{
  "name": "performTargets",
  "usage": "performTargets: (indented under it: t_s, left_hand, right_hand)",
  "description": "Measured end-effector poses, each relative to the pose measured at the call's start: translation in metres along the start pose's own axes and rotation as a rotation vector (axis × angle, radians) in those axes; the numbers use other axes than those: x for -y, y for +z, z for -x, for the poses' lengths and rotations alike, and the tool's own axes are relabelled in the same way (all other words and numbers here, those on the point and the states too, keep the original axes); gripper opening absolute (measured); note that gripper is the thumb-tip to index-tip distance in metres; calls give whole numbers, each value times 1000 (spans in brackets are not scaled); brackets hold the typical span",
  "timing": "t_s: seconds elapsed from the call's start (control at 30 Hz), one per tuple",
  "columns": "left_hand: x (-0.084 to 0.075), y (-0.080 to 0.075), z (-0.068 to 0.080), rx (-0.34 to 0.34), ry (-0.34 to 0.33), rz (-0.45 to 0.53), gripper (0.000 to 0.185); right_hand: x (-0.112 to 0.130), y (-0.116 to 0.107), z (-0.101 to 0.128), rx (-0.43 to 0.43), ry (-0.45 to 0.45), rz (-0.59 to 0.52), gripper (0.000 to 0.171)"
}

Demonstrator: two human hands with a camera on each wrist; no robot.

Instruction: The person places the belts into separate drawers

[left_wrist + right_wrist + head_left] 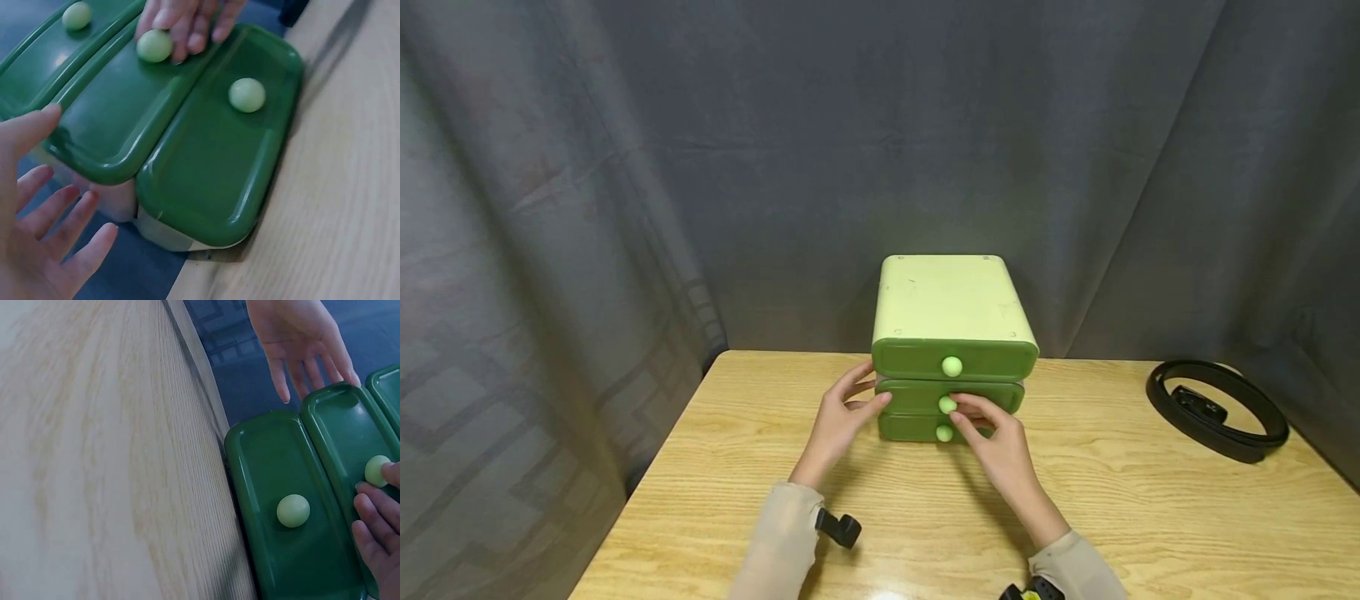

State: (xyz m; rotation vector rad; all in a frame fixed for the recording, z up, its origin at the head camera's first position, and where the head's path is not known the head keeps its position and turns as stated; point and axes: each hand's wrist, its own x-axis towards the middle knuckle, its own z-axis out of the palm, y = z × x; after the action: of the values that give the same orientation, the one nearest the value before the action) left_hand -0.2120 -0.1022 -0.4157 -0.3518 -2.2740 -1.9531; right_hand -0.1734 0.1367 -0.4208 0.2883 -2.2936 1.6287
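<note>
A small three-drawer cabinet with a pale yellow-green top (951, 296) and green drawer fronts stands on the table. Each front has a round light-green knob, among them the top knob (952, 367) and the bottom knob (944, 433). My right hand (996, 433) pinches the middle drawer knob (154, 45) between thumb and fingertips, its other fingers close to the drawer front. At the cabinet's left side is my left hand (838, 421), fingers spread along the side and thumb at the left end of the middle drawer front (344, 419). The drawers' insides are hidden.
A coiled black belt (1217, 446) lies on the wooden table (1150, 517) to the right of the cabinet. Grey curtains (887, 150) hang behind the table and on both sides, close behind the cabinet.
</note>
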Motion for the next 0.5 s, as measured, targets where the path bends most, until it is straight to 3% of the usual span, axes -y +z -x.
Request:
performTargets:
  t_s: [0.3,0.5]
  left_hand:
    - [8,-1,-1,25,-45,-24,68]
    - [9,4,-2,-7,-37,-62,66]
  right_hand:
    - [1,0,0,2,-7,8,27]
    - [0,-2,-1,5,-13,13,26]
